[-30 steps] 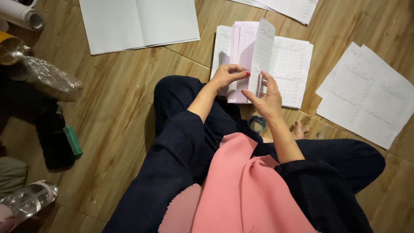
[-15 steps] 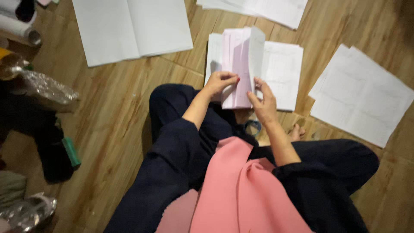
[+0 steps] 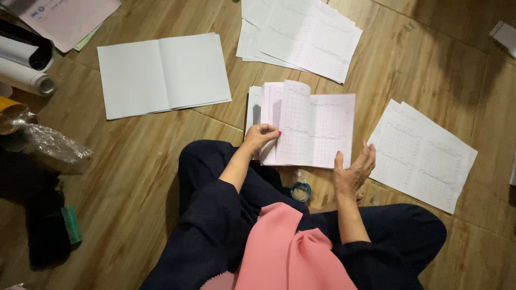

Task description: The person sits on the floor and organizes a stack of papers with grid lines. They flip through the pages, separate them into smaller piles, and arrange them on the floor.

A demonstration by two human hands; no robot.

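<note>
I sit cross-legged on a wooden floor with an open booklet of pink ruled pages [image 3: 314, 129] lying in front of my knees. My left hand [image 3: 261, 136] pinches the lower left edge of its turned pages, fingers closed on the paper. My right hand [image 3: 352, 171] hovers with its fingers spread by the booklet's lower right corner, thumb touching the page edge. A roll of tape [image 3: 300, 190] lies on the floor between my legs, just below the booklet.
A blank open notebook [image 3: 164, 74] lies to the upper left. Stacks of printed sheets [image 3: 303, 35] sit at the top and more sheets [image 3: 422, 156] at the right. Paper rolls [image 3: 24, 72], a crumpled plastic bag [image 3: 51, 146] and a dark bag [image 3: 37, 215] line the left side.
The raised pages have been laid down flat. My right hand has left the page and moved to the booklet's lower right corner. The view has shifted, showing more floor at the top.
</note>
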